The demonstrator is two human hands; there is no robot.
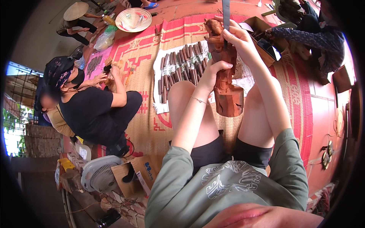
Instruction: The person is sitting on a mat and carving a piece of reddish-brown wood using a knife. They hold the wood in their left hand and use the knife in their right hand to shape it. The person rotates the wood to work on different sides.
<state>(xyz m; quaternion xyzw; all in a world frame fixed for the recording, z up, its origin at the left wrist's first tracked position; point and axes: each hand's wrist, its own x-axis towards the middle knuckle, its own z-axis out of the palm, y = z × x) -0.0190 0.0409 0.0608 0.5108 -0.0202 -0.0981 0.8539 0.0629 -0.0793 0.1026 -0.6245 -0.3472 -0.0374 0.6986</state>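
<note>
A carved reddish-brown wooden figure (229,99) stands upright between my knees, its block-like base towards me. My left hand (213,74) is closed around the figure's middle, thumb lying across the wood. Higher up, my right hand (240,41) grips a flat grey metal blade (226,17), probably a chisel, with the thumb pressed along it. The blade lies against the upper part of the carving; its upper end runs out of the picture. Some fingers of both hands are hidden behind the wood.
Rows of brown-handled carving tools (182,68) lie on a white cloth (161,102) over a red-patterned mat (146,110). A person in black (95,110) works at the left, another person (319,45) sits far right by a box (262,28). A fan (100,174) and a carton (133,176) stand lower left.
</note>
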